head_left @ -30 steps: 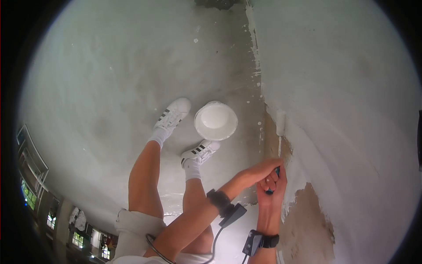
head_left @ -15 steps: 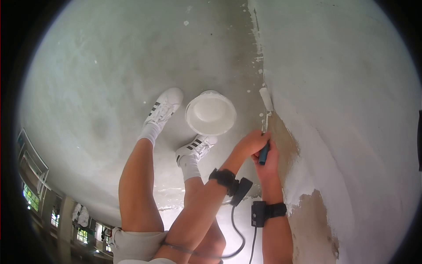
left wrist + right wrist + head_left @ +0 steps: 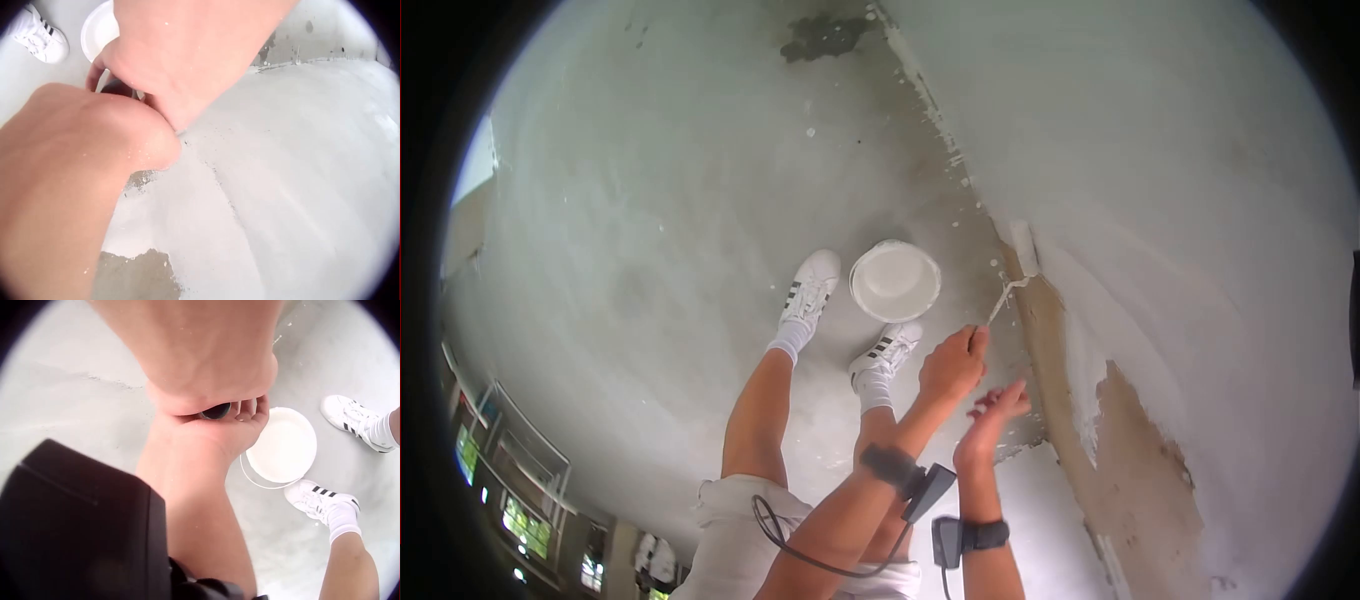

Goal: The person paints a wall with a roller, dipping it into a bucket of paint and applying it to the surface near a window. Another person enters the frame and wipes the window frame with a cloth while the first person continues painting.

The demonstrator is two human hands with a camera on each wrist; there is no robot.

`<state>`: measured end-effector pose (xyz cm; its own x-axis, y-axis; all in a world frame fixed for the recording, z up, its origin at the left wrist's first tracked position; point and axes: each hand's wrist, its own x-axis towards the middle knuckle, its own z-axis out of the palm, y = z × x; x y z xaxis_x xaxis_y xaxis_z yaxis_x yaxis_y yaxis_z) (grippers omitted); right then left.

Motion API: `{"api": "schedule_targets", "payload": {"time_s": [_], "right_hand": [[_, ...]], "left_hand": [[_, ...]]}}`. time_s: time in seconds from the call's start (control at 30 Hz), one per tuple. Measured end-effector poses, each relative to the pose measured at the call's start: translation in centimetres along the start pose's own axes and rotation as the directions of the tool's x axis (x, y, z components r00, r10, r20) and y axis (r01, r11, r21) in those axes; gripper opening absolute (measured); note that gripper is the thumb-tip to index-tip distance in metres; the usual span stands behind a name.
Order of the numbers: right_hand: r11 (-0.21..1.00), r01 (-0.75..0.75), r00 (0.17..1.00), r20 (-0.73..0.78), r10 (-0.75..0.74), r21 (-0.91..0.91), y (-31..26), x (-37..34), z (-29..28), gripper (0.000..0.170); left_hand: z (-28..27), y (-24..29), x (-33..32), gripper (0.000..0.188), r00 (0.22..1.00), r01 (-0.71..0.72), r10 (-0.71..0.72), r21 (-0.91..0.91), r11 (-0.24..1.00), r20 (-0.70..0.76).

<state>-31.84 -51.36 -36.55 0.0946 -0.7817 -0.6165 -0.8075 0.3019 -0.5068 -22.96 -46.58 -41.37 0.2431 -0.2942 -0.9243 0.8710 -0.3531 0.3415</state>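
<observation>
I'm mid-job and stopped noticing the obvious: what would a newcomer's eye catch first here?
Probably the white bucket, standing on the grey floor just ahead of the striped shoes. Next, the large brown patch showing through the pale wall, to the right of the hands in the head view. Then the white roller by the wall's foot, its handle in the left hand.

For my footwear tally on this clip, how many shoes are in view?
2. In the head view, the left shoe is to the left of the white bucket; the right shoe is just below it. Both are worn; I see no hidden ones.
</observation>
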Motion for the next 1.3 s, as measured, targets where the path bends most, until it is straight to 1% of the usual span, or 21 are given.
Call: {"api": "schedule_targets", "payload": {"time_s": [0.07, 0.1, 0.17, 0.27, 0.33, 0.4, 0.47, 0.53, 0.6, 0.63, 0.67, 0.73, 0.77, 0.83, 0.87, 0.97, 1.07, 1.13, 1.17, 1.27, 1.3], "right_hand": [[0.996, 0.029, 0.999, -0.043, -0.033, -0.090, 2.5, -2.6, -3.2, 0.040], [0.991, 0.034, 0.997, -0.066, -0.043, -0.132, 4.4, -4.2, -5.2, 0.038], [0.990, -0.042, 0.997, -0.067, 0.033, -0.134, 8.9, -7.0, -9.4, 0.033], [0.970, -0.237, 0.967, -0.103, 0.232, -0.045, 13.6, -12.2, -13.5, 0.028], [0.970, -0.232, 0.970, -0.091, 0.226, -0.067, 18.3, -14.8, -15.9, 0.025], [0.964, -0.265, 0.962, -0.080, 0.262, -0.031, 22.6, -17.0, -17.1, 0.021], [0.954, -0.299, 0.954, -0.025, 0.299, 0.022, 26.2, -19.0, -17.6, 0.019], [0.922, -0.361, 0.932, 0.008, 0.363, 0.141, 28.3, -21.1, -17.6, 0.011], [0.879, -0.406, 0.911, 0.040, 0.410, 0.251, 31.0, -23.0, -17.0, 0.009], [0.890, -0.389, 0.919, 0.033, 0.393, 0.238, 33.3, -24.2, -16.5, 0.009], [0.910, -0.352, 0.934, 0.024, 0.356, 0.221, 35.5, -25.0, -15.8, 0.010], [0.839, -0.451, 0.889, 0.066, 0.454, 0.305, 36.7, -26.8, -14.8, 0.009], [0.800, -0.495, 0.863, 0.090, 0.497, 0.340, 36.9, -27.6, -14.5, 0.008], [0.740, -0.542, 0.829, 0.106, 0.550, 0.399, 36.6, -28.6, -13.9, 0.008], [0.686, -0.604, 0.782, 0.136, 0.609, 0.406, 36.8, -25.5, -13.0, 0.008], [0.649, -0.615, 0.766, 0.141, 0.627, 0.448, 37.7, -25.4, -12.3, 0.007], [0.597, -0.600, 0.758, 0.141, 0.636, 0.533, 37.1, -26.3, -11.3, 0.006], [0.573, -0.608, 0.750, 0.160, 0.642, 0.549, 38.5, -27.4, -10.1, 0.006], [0.564, -0.612, 0.746, 0.170, 0.643, 0.554, 38.7, -27.7, -9.5, 0.006], [0.516, -0.660, 0.702, 0.202, 0.683, 0.545, 38.7, -28.2, -8.5, 0.008], [0.505, -0.658, 0.701, 0.207, 0.683, 0.559, 38.8, -28.5, -8.1, 0.008]], "left_hand": [[1.0, -1.6, 0.7, 0.049, 0.969, -0.187, 0.210, 0.170, 0.967, -0.130], [0.5, -0.9, -0.3, 0.050, 0.984, -0.158, 0.168, 0.144, 0.977, -0.063], [-0.5, 1.9, -2.7, 0.053, 0.994, -0.088, 0.079, 0.113, 0.990, 0.079], [-1.6, 2.8, -5.8, 0.056, 0.987, -0.127, 0.108, 0.165, 0.978, 0.122], [-2.0, 3.2, -8.5, 0.056, 0.982, -0.136, 0.102, 0.220, 0.966, 0.160], [-1.7, 3.1, -10.8, 0.056, 0.977, -0.165, 0.121, 0.270, 0.949, 0.174], [-1.6, 2.8, -12.3, 0.053, 0.967, -0.193, 0.144, 0.232, 0.953, 0.212], [-1.3, 3.0, -13.9, 0.049, 0.958, -0.226, 0.176, 0.220, 0.949, 0.225], [-0.5, 3.3, -15.8, 0.043, 0.948, -0.273, 0.223, 0.218, 0.937, 0.227], [-0.2, 3.1, -16.5, 0.043, 0.937, -0.301, 0.249, 0.206, 0.931, 0.243], [-0.1, 3.3, -17.5, 0.043, 0.939, -0.309, 0.258, 0.233, 0.922, 0.226], [-0.1, 3.7, -19.6, 0.043, 0.941, -0.324, 0.277, 0.279, 0.904, 0.196], [-0.6, 4.1, -20.2, 0.043, 0.934, -0.349, 0.292, 0.342, 0.873, 0.207], [-0.8, 4.7, -21.7, 0.044, 0.926, -0.369, 0.307, 0.356, 0.858, 0.221], [1.4, 4.9, -17.4, 0.044, 0.940, -0.335, 0.275, 0.385, 0.860, 0.204], [2.6, 5.5, -18.1, 0.044, 0.935, -0.351, 0.290, 0.405, 0.844, 0.204], [3.0, 5.4, -19.8, 0.044, 0.912, -0.407, 0.347, 0.385, 0.828, 0.218], [2.9, 5.2, -20.5, 0.041, 0.905, -0.419, 0.356, 0.346, 0.840, 0.233], [2.9, 5.3, -20.5, 0.039, 0.902, -0.424, 0.361, 0.324, 0.846, 0.238], [2.3, 5.3, -19.2, 0.034, 0.897, -0.436, 0.381, 0.322, 0.840, 0.223], [2.4, 5.2, -19.0, 0.030, 0.892, -0.448, 0.390, 0.334, 0.829, 0.229]]}}
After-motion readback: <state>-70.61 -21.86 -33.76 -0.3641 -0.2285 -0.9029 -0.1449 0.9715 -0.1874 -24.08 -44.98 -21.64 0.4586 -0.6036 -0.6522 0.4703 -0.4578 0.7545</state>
